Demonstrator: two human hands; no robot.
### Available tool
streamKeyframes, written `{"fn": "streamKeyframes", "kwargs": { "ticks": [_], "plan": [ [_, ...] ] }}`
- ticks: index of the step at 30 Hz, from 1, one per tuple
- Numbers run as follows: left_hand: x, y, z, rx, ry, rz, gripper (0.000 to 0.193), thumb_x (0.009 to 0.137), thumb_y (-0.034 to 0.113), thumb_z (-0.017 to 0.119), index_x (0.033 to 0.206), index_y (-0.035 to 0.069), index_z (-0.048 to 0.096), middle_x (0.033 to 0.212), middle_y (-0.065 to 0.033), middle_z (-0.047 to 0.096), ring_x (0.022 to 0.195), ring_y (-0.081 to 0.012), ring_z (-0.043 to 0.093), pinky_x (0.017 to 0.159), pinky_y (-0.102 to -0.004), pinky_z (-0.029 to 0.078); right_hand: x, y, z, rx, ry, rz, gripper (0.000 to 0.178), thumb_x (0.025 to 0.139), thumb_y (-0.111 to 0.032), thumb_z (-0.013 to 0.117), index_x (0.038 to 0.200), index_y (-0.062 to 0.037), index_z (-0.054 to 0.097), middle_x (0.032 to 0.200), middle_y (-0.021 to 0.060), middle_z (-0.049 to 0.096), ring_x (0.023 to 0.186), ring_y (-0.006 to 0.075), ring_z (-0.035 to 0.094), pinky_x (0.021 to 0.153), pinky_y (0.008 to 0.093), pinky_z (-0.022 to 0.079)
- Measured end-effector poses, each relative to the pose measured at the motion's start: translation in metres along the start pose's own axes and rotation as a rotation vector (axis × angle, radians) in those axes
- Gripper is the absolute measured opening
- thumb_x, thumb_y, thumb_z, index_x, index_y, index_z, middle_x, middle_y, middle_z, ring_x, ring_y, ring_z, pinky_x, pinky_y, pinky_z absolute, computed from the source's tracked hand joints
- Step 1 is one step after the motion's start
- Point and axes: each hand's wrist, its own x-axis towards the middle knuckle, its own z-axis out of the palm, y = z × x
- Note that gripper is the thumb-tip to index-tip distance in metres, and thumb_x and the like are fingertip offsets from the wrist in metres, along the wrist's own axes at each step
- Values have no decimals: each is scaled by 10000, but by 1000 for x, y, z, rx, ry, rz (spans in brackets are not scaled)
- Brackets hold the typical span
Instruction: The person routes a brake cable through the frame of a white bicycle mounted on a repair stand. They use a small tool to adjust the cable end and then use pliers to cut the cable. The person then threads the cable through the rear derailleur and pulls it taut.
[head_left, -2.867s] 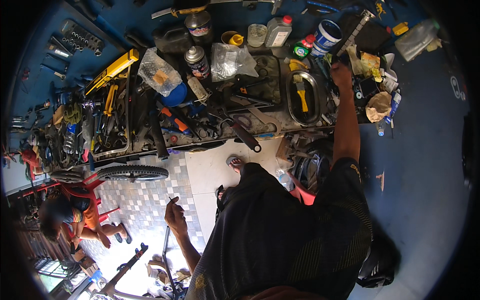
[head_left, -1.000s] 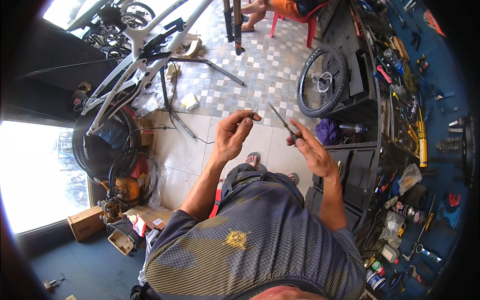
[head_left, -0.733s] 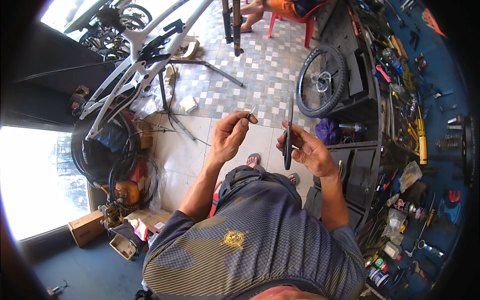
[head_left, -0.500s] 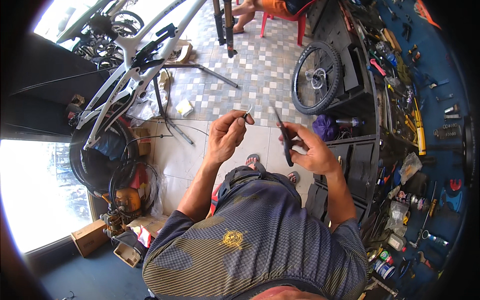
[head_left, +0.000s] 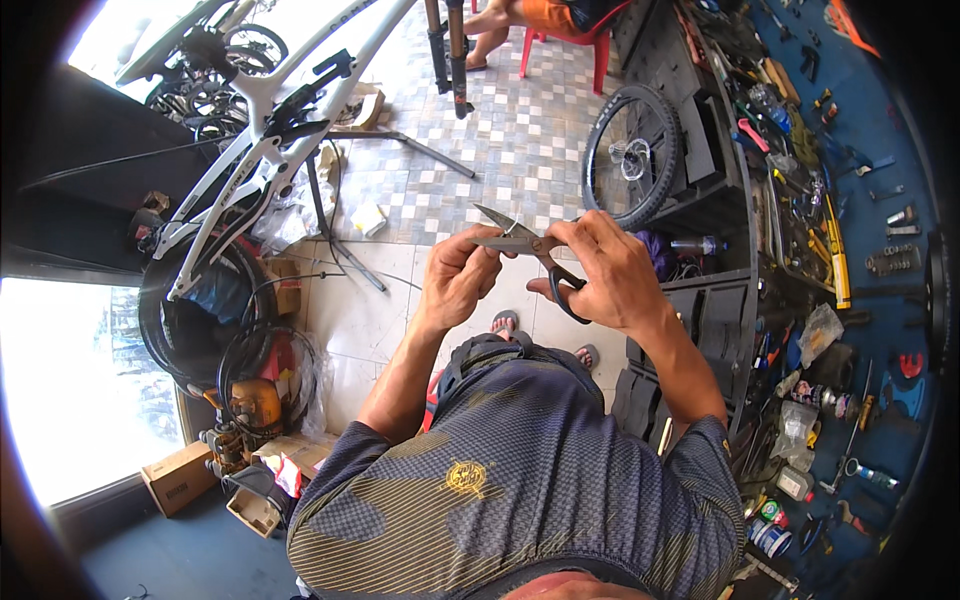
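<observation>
Right hand [head_left: 612, 275] is closed on scissors with grey metal blades and black looped handles [head_left: 536, 246]. Scissors extend from its left side toward the left hand. Blades apart, tips pointing left. A black loop hangs by the right thumb; can't tell exactly how the fingers sit in the handles.

Left hand [head_left: 458, 280] is in a narrow pinch, thumb against forefinger, on a small thin whitish piece [head_left: 511, 227]. Piece sits right at the left fingertips, up and right of the knuckles, between the blades. Most of it is hidden; can't tell what it is. Lower blade crosses just over the left fingertips; can't tell if it touches skin.

Around the hands: sandalled foot [head_left: 505, 322] below, seen between them. Black-tyred bicycle wheel with a silver disc [head_left: 636, 158] beyond the right hand, well apart. Red plastic chair [head_left: 600, 60] further beyond, with a person in orange shorts [head_left: 548, 14] on it. White bicycle frame [head_left: 258, 95] beyond and left of the left hand. Black cabinet with drawer fronts [head_left: 715, 325] to the right of the right hand; long yellow bar-shaped tool [head_left: 838, 250] further right, among other tools.
</observation>
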Motion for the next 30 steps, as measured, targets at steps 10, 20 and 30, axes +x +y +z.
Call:
{"fn": "streamKeyframes", "kwargs": {
  "ticks": [10, 20, 30],
  "plan": [
    [2, -2, -2, -18, -25, -21, 230, 1046, 156, 497, 1053, -18, 648, 579, 66, 444, 482, -6, 341, 439, -198, 276, 2, 3, 0, -12, 26, -29, 576, 754, -508, 812, 1097, -105, 584, 850, 51, 481, 808, 228, 558, 665, 372, 510],
    [5, -1, 3, 57, -31, -32, 252, 1048, 185, 503, 1041, 0, 673, 587, 70, 463, 493, -1, 362, 455, -196, 292, 4, 1, -7, -85, 21, -41, 548, 772, -499, 799, 1092, -108, 586, 831, 43, 469, 780, 217, 555, 640, 351, 513],
    [3, 2, -2, 177, -48, -52, 237, 1039, 198, 539, 1034, 16, 691, 599, 74, 475, 518, -3, 362, 473, -212, 297, 4, -6, -14, -106, -20, -21, 550, 703, -376, 877, 1103, -94, 627, 810, 43, 489, 735, 209, 559, 601, 349, 502]
  ]
}}
